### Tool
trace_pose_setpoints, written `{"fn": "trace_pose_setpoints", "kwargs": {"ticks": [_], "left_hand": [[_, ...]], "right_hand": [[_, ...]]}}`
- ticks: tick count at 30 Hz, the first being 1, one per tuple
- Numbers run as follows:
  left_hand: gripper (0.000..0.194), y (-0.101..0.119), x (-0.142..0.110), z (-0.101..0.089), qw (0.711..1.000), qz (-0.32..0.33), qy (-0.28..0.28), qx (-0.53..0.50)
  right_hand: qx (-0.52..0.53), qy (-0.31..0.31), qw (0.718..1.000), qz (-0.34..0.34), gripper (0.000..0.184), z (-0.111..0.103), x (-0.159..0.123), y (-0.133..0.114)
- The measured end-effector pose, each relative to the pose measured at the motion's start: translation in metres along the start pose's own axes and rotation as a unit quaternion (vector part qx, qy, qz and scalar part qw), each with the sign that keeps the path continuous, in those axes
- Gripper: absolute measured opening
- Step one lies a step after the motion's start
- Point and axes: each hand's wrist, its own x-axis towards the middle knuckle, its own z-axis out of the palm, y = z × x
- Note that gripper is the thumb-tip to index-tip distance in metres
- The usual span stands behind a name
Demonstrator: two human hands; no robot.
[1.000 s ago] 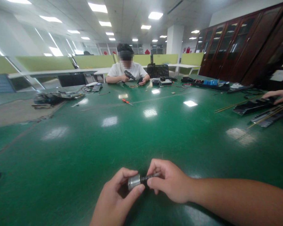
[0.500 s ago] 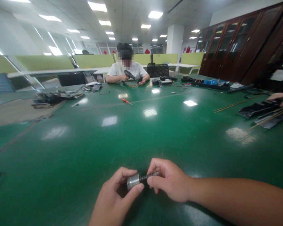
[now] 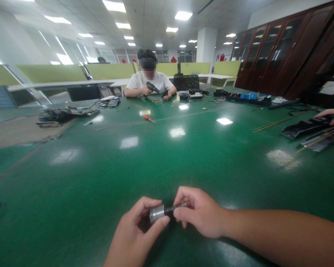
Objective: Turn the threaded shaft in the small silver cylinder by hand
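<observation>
Close to me, low over the green table, I hold a silver metal cylinder (image 3: 157,213) with a dark, ridged shaft (image 3: 170,209) coming out of its right end. My left hand (image 3: 140,222) grips the cylinder between thumb and fingers, the thumb at its lower edge. Thumb and fingers of my right hand (image 3: 196,211) pinch the shaft, whose slim tip shows just past them. The cylinder and shaft lie nearly level. Whether the two are one piece I cannot tell.
An orange screwdriver (image 3: 149,118) lies mid-table (image 3: 105,174). Across from me a person (image 3: 149,79) holds a power drill (image 3: 153,87). At right, another person's hand (image 3: 332,114) touches black parts (image 3: 302,129) beside thin rods. Scrap parts (image 3: 62,115) are heaped at left.
</observation>
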Motion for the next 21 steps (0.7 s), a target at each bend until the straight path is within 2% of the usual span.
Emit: {"fn": "trace_pose_setpoints", "kwargs": {"ticks": [21], "left_hand": [[0.024,0.0,0.0001,-0.0004,1.0,-0.001,-0.009,-0.008]], "right_hand": [[-0.006,0.011,1.0,-0.005,0.012,0.0014,-0.0011,-0.0016]]}}
